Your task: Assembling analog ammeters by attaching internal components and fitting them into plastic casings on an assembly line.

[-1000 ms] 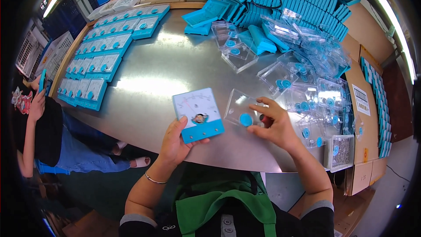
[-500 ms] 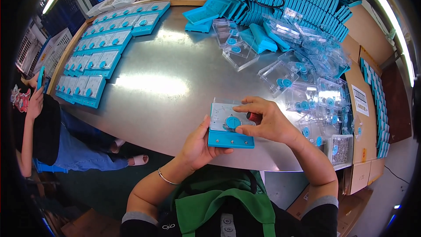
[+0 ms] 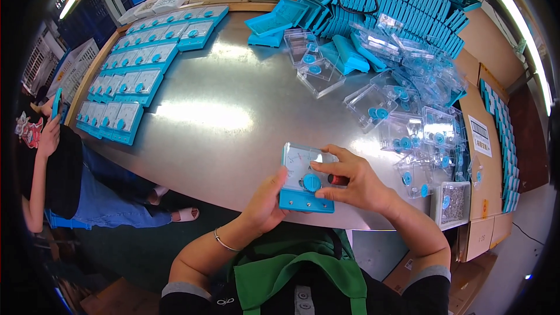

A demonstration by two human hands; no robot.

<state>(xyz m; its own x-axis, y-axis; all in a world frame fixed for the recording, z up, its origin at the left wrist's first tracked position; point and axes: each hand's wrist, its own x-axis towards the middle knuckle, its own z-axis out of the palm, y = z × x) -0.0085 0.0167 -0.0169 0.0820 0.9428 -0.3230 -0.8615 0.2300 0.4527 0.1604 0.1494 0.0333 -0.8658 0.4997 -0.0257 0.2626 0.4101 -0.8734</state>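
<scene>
My left hand (image 3: 268, 201) grips the left side of a teal panel meter (image 3: 306, 201) near the table's front edge. The meter has a white scale face, a round teal knob (image 3: 311, 182) and several metal terminals along its lower strip. A clear cover (image 3: 294, 154) lies over the face. Bent around the meter's right side, my right hand (image 3: 361, 182) has its fingertips on the cover and its thumb by the knob. A short tool with a red handle (image 3: 338, 179) is tucked in this hand; its other end is hidden.
Rows of similar meters (image 3: 125, 87) line the table's left side. Clear covers (image 3: 402, 128) and teal bases (image 3: 408, 0) pile up at the right and back. A tray of small metal parts (image 3: 452, 204) stands at right. Another person (image 3: 49, 157) sits at left, holding a phone-like object.
The meter has come slightly nearer to me, both hands moving with it. Its clear cover, which stuck out past the far edge, now lies more in line with the face.
</scene>
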